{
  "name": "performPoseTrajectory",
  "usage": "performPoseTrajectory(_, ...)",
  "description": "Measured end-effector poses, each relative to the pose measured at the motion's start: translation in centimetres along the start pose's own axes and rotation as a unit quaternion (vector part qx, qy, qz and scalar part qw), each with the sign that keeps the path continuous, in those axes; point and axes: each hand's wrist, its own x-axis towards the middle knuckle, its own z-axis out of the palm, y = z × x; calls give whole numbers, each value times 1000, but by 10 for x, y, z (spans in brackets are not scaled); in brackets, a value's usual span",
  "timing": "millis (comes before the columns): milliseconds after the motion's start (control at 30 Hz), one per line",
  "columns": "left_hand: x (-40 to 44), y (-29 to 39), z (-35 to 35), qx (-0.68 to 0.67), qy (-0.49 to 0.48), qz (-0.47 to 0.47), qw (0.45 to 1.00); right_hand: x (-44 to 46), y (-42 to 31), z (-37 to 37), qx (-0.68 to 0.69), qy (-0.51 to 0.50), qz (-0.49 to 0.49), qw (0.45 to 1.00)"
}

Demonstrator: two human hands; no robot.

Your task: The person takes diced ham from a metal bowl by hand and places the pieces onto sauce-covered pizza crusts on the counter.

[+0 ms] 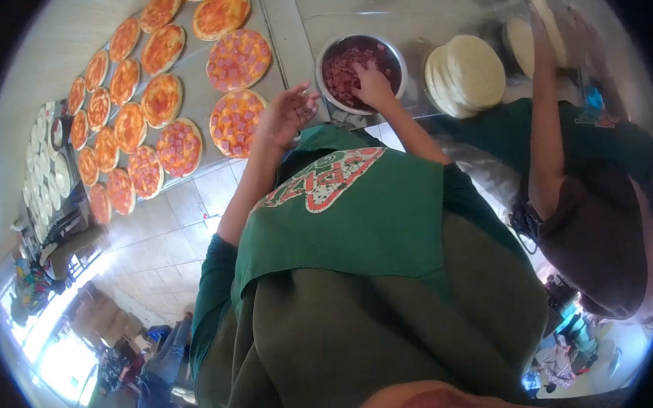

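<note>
My right hand (373, 85) reaches into a metal bowl (402, 65) of diced ham (340, 76), its fingers closed among the pieces; the fingertips are partly hidden. To the left of the bowl, my left hand (289, 114) hovers with the palm turned up, its fingers loosely bent and apart, holding nothing. Close beside it lies a pizza base (238, 124) with sauce and ham cubes. Another ham-topped pizza base (238, 59) sits just beyond it.
Rows of sauced pizza bases (161, 100) cover the left counter, some with ham. Plain dough rounds (476, 70) are stacked right of the bowl. At the far right, a co-worker's arm (547, 129) reaches over more dough rounds. Tiled floor (184, 226) shows below the counter.
</note>
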Motion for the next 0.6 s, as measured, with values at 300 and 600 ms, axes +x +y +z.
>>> performPoseTrajectory(300,68,-25,22,136,33,-20,990,12,33,-34,403,-140,135,894)
performPoseTrajectory(600,116,-54,41,77,-11,14,997,-4,-5,-88,566,-80,162,805)
